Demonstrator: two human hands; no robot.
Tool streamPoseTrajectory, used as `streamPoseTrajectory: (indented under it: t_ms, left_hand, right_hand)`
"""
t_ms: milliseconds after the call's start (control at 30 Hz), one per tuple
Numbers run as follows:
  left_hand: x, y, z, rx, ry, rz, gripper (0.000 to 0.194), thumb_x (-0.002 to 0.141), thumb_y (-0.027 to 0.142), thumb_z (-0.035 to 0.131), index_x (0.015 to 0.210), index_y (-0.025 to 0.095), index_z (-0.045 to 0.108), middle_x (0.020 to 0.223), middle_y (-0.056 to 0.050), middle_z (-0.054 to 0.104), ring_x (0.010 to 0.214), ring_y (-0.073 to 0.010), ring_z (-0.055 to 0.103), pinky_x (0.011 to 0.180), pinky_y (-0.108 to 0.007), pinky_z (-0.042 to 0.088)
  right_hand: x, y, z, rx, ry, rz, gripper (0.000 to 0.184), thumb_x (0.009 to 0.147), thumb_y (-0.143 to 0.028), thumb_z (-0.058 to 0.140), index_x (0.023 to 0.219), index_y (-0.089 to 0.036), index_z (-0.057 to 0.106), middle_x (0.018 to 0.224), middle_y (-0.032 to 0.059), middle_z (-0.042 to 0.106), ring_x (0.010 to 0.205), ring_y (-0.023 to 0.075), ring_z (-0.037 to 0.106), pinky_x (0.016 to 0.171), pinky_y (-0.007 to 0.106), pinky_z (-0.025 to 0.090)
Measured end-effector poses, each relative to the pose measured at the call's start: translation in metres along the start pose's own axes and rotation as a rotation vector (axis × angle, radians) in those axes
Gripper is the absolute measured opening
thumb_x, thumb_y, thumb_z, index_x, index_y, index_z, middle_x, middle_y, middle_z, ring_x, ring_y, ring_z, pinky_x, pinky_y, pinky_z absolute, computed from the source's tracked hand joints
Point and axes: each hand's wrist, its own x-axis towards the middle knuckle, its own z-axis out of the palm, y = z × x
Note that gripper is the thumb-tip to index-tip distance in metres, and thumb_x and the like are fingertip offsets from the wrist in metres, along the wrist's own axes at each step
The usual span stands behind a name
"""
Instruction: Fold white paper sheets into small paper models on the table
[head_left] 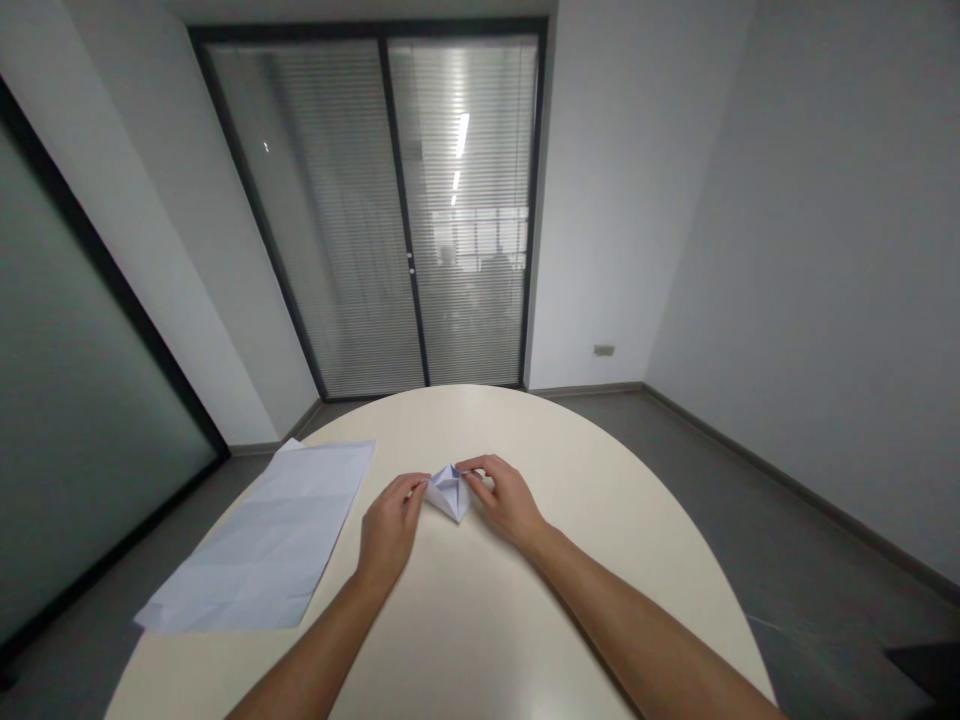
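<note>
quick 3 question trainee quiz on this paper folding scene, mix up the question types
1. True or false: both hands touch the small folded paper.
2. Multiple choice: the large creased sheet lies (a) under the right hand, (b) on the table to the left of the left hand, (c) on the floor.
3. Short answer: what shape is the far edge of the table?

Key
1. True: the left hand pinches its left side, and the right hand pinches its right side.
2. b: it lies flat, apart from both hands, its near corner at the table's edge.
3. Rounded.
</note>
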Motion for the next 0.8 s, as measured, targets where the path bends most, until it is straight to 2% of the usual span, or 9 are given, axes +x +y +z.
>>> streamPoseTrajectory:
  t_ms: [167, 300, 433, 533, 700, 800]
  left_hand:
    - [0.002, -0.003, 0.001, -0.101, 0.026, -0.13, 0.031, 0.097, 0.041, 0.048, 0.105, 0.02, 0.07, 0.107, -0.009, 0.074, 0.096, -0.0229, 0.069, 0.078, -0.032, 0.056]
    - [0.003, -0.004, 0.001, -0.181, 0.056, -0.19, 0.034, 0.095, 0.044, 0.05, 0.105, 0.018, 0.07, 0.106, -0.011, 0.074, 0.094, -0.024, 0.07, 0.076, -0.032, 0.056]
    - [0.004, -0.007, 0.002, -0.221, 0.088, -0.238, 0.034, 0.093, 0.045, 0.052, 0.103, 0.017, 0.069, 0.103, -0.011, 0.074, 0.095, -0.0249, 0.07, 0.077, -0.034, 0.057]
    - [0.005, -0.008, 0.002, -0.228, 0.108, -0.256, 0.034, 0.092, 0.046, 0.053, 0.102, 0.017, 0.069, 0.102, -0.011, 0.074, 0.094, -0.0253, 0.07, 0.078, -0.035, 0.058]
    - [0.006, -0.011, 0.002, -0.223, 0.133, -0.271, 0.035, 0.09, 0.046, 0.054, 0.101, 0.017, 0.069, 0.099, -0.011, 0.075, 0.089, -0.0245, 0.071, 0.077, -0.035, 0.057]
    - [0.006, -0.015, 0.003, -0.254, 0.15, -0.278, 0.034, 0.09, 0.046, 0.055, 0.102, 0.017, 0.066, 0.095, -0.01, 0.074, 0.087, -0.0236, 0.071, 0.078, -0.035, 0.057]
  right_hand:
    - [0.001, 0.003, -0.004, 0.026, 0.043, 0.061, 0.018, 0.099, -0.026, 0.053, 0.108, -0.025, 0.069, 0.107, 0.004, 0.073, 0.099, 0.0186, 0.065, 0.09, 0.034, 0.049]
    - [0.001, 0.012, -0.008, 0.028, 0.064, 0.074, 0.025, 0.097, -0.021, 0.05, 0.112, -0.025, 0.069, 0.111, 0.005, 0.073, 0.103, 0.0198, 0.065, 0.092, 0.036, 0.05]
    - [0.001, 0.021, -0.009, -0.038, 0.007, 0.062, 0.033, 0.087, -0.006, 0.05, 0.102, -0.023, 0.074, 0.107, 0.0062, 0.07, 0.102, 0.0199, 0.064, 0.095, 0.036, 0.049]
    - [-0.001, 0.022, -0.01, -0.137, -0.039, 0.084, 0.036, 0.081, 0.0, 0.051, 0.096, -0.021, 0.075, 0.107, 0.0071, 0.068, 0.101, 0.0203, 0.062, 0.096, 0.036, 0.048]
    - [-0.004, 0.016, -0.013, -0.276, -0.08, 0.052, 0.028, 0.083, -0.015, 0.064, 0.109, -0.021, 0.07, 0.121, 0.0094, 0.065, 0.112, 0.0249, 0.059, 0.101, 0.041, 0.044]
    - [-0.004, 0.016, -0.015, -0.311, -0.1, 0.046, 0.028, 0.082, -0.029, 0.073, 0.108, -0.02, 0.069, 0.117, 0.0093, 0.068, 0.11, 0.0262, 0.06, 0.099, 0.042, 0.044]
